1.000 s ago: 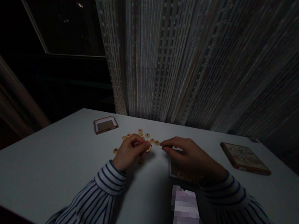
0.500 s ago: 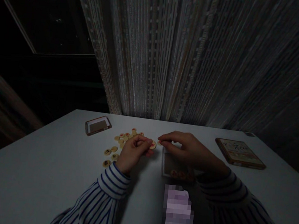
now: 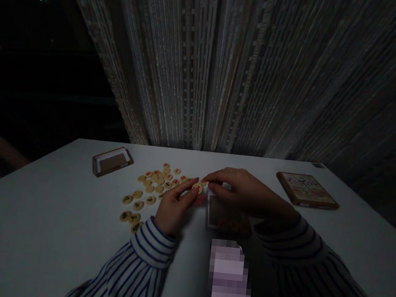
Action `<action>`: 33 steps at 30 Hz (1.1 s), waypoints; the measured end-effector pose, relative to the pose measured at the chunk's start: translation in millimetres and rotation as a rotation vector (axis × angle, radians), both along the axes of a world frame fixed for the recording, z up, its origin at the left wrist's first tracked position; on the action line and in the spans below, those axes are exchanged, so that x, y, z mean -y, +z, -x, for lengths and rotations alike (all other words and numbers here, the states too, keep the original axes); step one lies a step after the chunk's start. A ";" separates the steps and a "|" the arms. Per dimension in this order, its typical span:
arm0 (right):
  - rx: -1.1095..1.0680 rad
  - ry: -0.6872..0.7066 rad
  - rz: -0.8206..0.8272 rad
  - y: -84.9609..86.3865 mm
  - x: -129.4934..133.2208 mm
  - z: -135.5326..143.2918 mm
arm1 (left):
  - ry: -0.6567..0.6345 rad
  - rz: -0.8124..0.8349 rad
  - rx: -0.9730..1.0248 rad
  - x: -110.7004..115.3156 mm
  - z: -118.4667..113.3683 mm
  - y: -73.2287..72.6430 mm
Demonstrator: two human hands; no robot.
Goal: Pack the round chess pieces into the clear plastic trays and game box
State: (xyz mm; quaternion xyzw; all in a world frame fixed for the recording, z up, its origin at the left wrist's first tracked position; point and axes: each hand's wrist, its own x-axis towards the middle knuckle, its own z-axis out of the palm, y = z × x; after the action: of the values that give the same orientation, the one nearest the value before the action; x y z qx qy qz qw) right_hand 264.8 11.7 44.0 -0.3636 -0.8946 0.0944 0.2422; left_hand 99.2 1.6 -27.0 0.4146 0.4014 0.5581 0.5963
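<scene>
Between the thumb and fingers of my left hand (image 3: 174, 209) is a Chinese chess piece (image 3: 197, 188), a pale round disc with a red character facing up. My right hand (image 3: 241, 190) pinches another chess piece (image 3: 203, 182) at its fingertips, close beside the left one. Beneath the right hand is a shallow open box (image 3: 208, 219), partly covered by the hand and in shadow. Along its near side lie some red-marked pieces (image 3: 233, 226). Loose chess pieces (image 3: 151, 200) with black or red characters, some blank side up, are scattered left of and behind my left hand.
A shallow open box lid (image 3: 112, 161) lies at the back left of the white table (image 3: 55, 209). A flat printed box (image 3: 308, 191) lies at the right. At the near edge is a pixelated pale purple shape (image 3: 230, 282). A string curtain (image 3: 205, 74) hangs behind the table.
The view has shifted slightly, showing more loose pieces on the left. My hands have come closer together, and the piece in my right fingertips is now beside the left hand's piece.
</scene>
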 end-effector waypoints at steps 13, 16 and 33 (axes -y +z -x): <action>0.166 -0.003 0.047 -12.5 -10.8 3.1 | 0.016 0.081 -0.017 0.7 -0.1 -7.0; 0.182 0.002 0.059 -13.4 -10.7 4.0 | 0.036 0.075 -0.051 0.7 0.2 -5.5; 0.232 0.072 0.108 -21.0 -14.2 8.1 | -0.016 0.086 0.040 -0.8 3.3 -15.1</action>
State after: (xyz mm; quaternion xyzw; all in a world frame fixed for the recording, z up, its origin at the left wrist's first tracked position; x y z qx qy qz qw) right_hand 256.6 25.9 23.1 -0.3524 -0.9226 0.1083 0.1134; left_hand 95.9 2.4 -42.1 0.3806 0.4098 0.5435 0.6259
